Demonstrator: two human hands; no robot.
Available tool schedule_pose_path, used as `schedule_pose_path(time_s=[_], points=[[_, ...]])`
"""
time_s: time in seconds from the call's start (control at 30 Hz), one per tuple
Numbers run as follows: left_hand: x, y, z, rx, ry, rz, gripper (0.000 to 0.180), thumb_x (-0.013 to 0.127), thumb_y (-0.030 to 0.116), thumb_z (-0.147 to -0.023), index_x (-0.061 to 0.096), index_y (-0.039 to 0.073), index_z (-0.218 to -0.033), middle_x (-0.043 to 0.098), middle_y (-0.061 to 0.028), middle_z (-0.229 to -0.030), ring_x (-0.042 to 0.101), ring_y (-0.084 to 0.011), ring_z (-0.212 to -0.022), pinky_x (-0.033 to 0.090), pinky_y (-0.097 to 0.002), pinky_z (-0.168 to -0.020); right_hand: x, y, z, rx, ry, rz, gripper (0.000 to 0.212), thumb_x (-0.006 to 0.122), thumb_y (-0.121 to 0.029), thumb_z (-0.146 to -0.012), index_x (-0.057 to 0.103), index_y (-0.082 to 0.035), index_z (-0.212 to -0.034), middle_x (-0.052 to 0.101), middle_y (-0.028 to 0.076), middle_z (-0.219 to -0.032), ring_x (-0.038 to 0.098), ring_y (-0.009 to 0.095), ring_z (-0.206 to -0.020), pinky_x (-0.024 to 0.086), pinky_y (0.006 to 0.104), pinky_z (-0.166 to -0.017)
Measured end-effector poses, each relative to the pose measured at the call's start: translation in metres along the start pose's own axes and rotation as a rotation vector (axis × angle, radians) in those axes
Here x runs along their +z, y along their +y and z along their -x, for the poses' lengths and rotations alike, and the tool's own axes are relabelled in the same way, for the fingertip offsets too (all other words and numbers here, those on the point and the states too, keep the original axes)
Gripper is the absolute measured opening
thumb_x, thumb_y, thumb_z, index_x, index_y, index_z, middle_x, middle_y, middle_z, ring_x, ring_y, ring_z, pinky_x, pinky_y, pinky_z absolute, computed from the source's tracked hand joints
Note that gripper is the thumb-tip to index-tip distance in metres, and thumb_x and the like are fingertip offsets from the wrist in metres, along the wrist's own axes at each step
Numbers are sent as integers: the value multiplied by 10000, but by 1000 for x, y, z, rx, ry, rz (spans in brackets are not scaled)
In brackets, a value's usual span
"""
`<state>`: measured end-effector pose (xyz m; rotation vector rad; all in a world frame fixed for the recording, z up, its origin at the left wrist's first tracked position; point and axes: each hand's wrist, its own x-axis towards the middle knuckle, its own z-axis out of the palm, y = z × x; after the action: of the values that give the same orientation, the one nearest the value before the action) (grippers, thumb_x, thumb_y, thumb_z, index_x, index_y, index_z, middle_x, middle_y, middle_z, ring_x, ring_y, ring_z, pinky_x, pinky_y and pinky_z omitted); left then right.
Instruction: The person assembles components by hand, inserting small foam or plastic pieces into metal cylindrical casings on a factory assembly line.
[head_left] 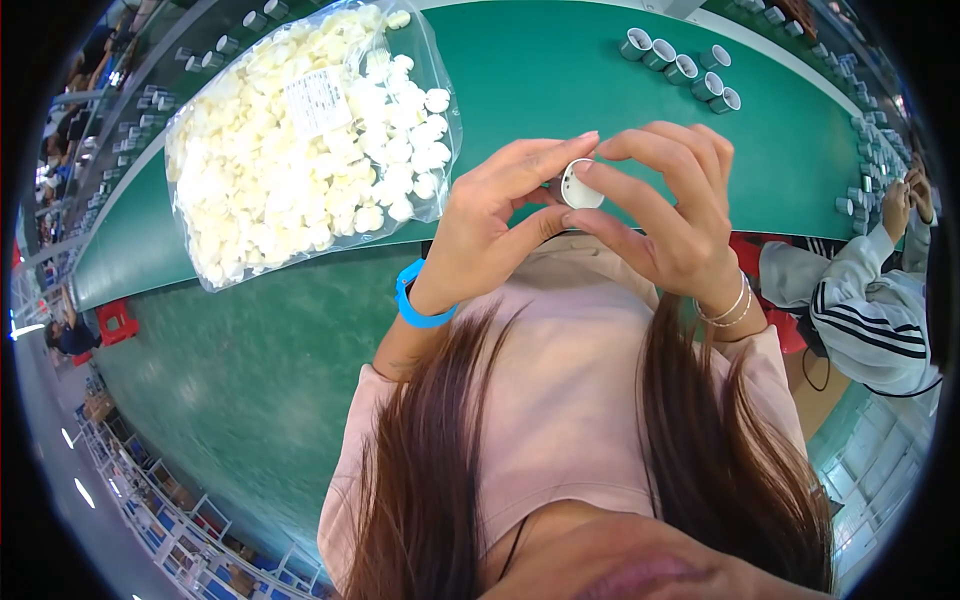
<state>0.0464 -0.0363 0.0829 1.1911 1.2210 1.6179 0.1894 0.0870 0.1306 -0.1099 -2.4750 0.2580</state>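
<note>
Both hands meet over the near edge of the green table. Between them is a small cylindrical part with a white round cap facing up; a few small dark holes show on the cap. Thumb and fingers of my left hand grip its side, hiding most of the body. My right hand pinches at the cap, the index fingertip on its face and the thumb at its lower edge; the other fingers are curled and raised.
A large clear plastic bag full of white caps lies at the left. Several small grey-white cups stand at the back right. On the right sits a co-worker in a striped white sleeve. A red stool stands on the floor at left.
</note>
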Motion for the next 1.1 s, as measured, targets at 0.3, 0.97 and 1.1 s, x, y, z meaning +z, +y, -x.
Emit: schedule_pose_path(time_s=[0.3,0.97,1.1], points=[[-2,3,2,-108,-17,49,494,641,-37,-828,504,-26,-1302,523,-152,-1256,540,-228,-1132,511,-316,-901,-6,1,-7,-8,-70,8,287,764,-228,-651,649,-148,-902,573,27,-1013,545,218,-922,343,377,-830],[-1,3,2,-41,37,43,510,617,-108,-799,539,23,-1286,540,-141,-1213,565,-199,-1053,537,-293,-834,-4,3,-4,85,31,-92,260,777,-155,-643,701,-145,-891,614,0,-936,542,216,-871,348,365,-817],[1,6,2,-34,34,-100,490,615,-114,-810,543,12,-1278,522,-142,-1244,547,-209,-1111,539,-293,-845,-13,-4,-12,157,-66,-72,248,777,-127,-642,726,-145,-884,631,-9,-910,552,209,-861,380,356,-810]])
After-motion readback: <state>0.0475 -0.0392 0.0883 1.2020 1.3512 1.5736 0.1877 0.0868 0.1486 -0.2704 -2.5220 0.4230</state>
